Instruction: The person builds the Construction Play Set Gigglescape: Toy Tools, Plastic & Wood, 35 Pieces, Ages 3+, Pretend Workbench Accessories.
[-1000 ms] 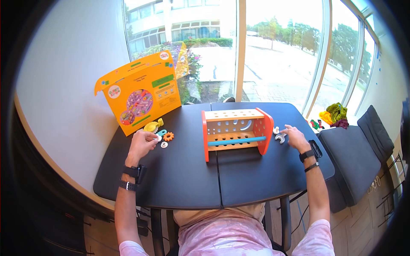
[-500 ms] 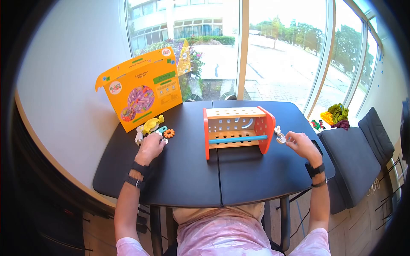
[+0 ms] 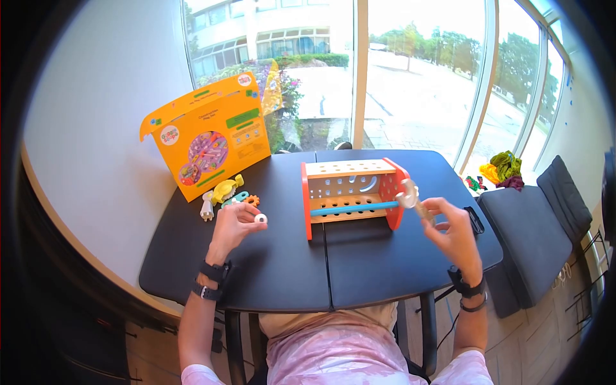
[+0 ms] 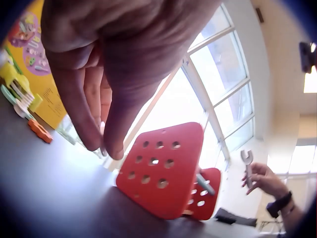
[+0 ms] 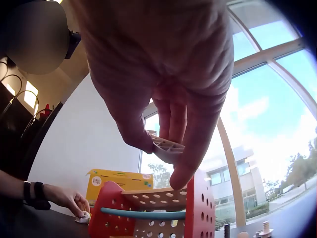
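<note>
My left hand (image 3: 234, 226) pinches a small white toy nut (image 3: 260, 219) between thumb and fingertips, over the table left of the toy workbench. My right hand (image 3: 454, 232) holds a toy wrench (image 3: 407, 194) by its handle, its pale open-ended head raised in front of the bench's right side. In the right wrist view, thumb and fingers close around the ribbed wrench handle (image 5: 168, 148). Between the hands stands the workbench (image 3: 350, 168), with red side panels, perforated boards and a blue bar (image 3: 356, 208).
Behind the left hand lie a yellow toy piece (image 3: 226, 190), an orange gear (image 3: 253, 200) and a white pronged piece (image 3: 206, 206). An orange box (image 3: 212, 135) stands at the back left. White bolts (image 5: 266, 229) are on the table at right.
My left hand has picked the white nut off the table and drawn it toward the middle. My right hand has taken hold of the wrench and lifted it up beside the bench.
</note>
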### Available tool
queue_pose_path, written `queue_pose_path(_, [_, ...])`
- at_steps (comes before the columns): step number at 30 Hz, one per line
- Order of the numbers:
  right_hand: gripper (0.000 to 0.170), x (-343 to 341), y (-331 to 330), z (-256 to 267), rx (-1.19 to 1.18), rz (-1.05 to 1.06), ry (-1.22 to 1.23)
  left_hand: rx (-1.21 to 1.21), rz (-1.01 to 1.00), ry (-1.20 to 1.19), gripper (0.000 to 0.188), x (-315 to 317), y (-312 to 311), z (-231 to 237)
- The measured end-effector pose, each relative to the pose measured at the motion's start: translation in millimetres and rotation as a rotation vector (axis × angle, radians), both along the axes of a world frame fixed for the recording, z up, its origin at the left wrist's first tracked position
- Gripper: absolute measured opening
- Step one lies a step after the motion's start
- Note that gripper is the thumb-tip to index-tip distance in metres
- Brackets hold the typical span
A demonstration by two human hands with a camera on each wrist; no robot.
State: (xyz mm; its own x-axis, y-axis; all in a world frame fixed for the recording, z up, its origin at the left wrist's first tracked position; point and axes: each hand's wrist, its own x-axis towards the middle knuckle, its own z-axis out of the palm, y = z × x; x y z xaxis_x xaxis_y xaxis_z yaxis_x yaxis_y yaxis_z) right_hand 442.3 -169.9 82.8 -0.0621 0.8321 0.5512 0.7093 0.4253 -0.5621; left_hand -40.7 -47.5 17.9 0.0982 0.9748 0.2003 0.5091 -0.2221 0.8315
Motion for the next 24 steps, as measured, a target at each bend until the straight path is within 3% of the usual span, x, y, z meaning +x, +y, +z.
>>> queue_pose_path(2, [0.032,-21,-5,-4,0.016,0.091,-0.007,-0.042,-0.126,-0.261,0.029,13,-16,-2])
queue_pose_path(6, [0.034,-56,-2,-20,0.16,0.237,-0.135,-0.107,-0.291,-0.473,0.029,55,-60,14])
queue_pose_path(14, [0.035,-87,3,-34,0.248,0.323,-0.3,-0.186,-0.39,-0.517,0.031,83,-82,28])
queue_pose_path(24, [0.039,-86,1,-35,0.241,0.358,-0.335,-0.284,-0.478,-0.528,0.029,82,-83,34])
